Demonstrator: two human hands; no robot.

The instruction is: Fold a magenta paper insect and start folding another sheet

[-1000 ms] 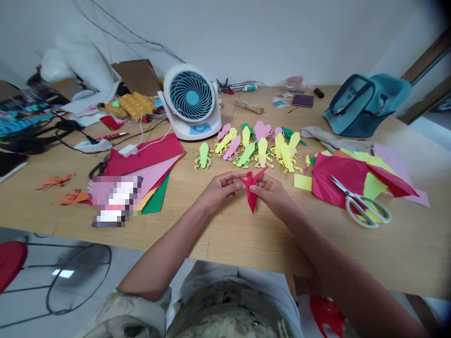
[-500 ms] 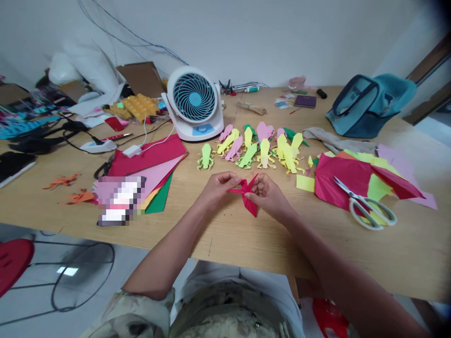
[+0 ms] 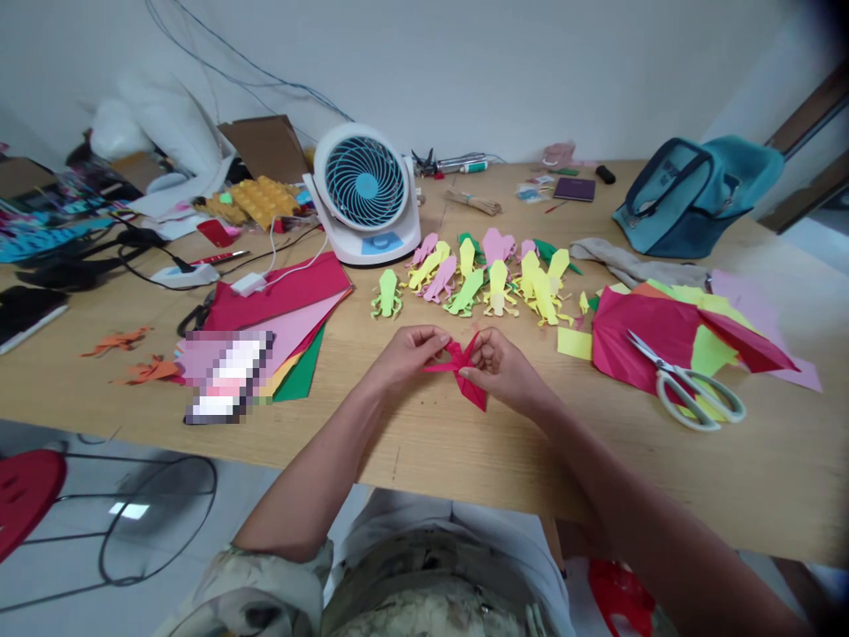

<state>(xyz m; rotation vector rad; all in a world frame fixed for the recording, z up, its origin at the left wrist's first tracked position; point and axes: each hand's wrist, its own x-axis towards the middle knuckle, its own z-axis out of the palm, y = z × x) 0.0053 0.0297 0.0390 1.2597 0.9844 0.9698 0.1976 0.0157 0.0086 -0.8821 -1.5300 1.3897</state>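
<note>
The table (image 3: 424, 460) is grainy wood; left fingers (image 3: 425, 335) and right fingers (image 3: 489, 352) pinch creased, sharp-pointed red paper (image 3: 473, 395).

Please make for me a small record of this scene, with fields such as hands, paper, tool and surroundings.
Left hand: fingers on red paper
Right hand: holding the same paper
Paper state: folded, with pointed ends
Beyond hands: paper figures in green, yellow and pink
Tool: scissors, lying on loose sheets at right
Behind: fan; blue bag at far right
Left side: two orange figures
</note>
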